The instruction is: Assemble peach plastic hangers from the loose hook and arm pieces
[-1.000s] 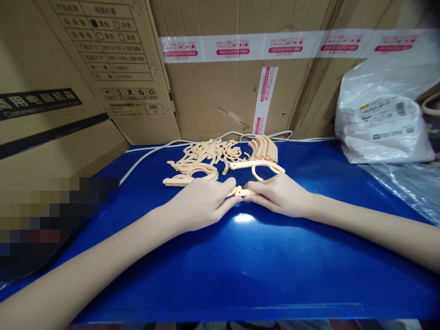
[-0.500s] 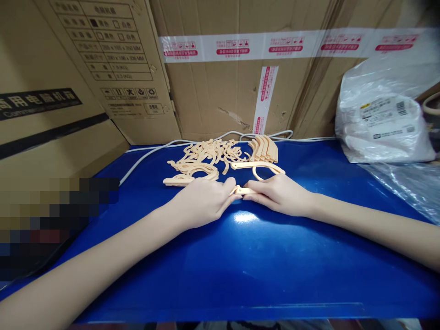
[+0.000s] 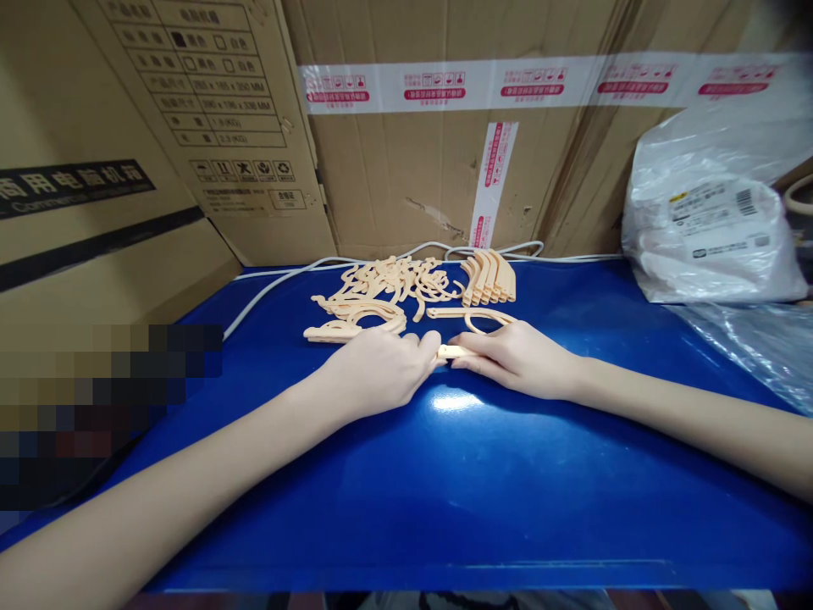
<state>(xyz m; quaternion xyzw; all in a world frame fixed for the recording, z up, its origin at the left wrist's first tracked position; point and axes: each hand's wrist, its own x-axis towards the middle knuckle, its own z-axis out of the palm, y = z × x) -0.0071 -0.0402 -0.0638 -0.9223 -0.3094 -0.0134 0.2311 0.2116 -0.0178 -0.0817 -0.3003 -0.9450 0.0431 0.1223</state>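
My left hand (image 3: 387, 368) is closed, with thumb and fingers pinching the end of a cream plastic hanger arm (image 3: 458, 352). Gripping that same arm from the other side is my right hand (image 3: 521, 360), also closed. Only a short length shows between the two hands, and my fingers hide the rest. Just behind the right hand extends another cream bar with a curved loop (image 3: 470, 322); I cannot tell whether it joins the held arm. Partly behind my left hand lie stacked folding hangers (image 3: 334, 333).
Loose cream hanger hooks (image 3: 397, 275) are heaped at the back of the blue tabletop (image 3: 445, 491). Curved hanger arms (image 3: 492, 275) stand in a row beside them. A white cable (image 3: 273, 284) runs along cardboard boxes (image 3: 406, 169). A plastic bag (image 3: 717, 220) sits back right.
My left hand has shifted slightly right and closed over the small joint that showed between the hands. The bar behind my right hand has dropped a little.
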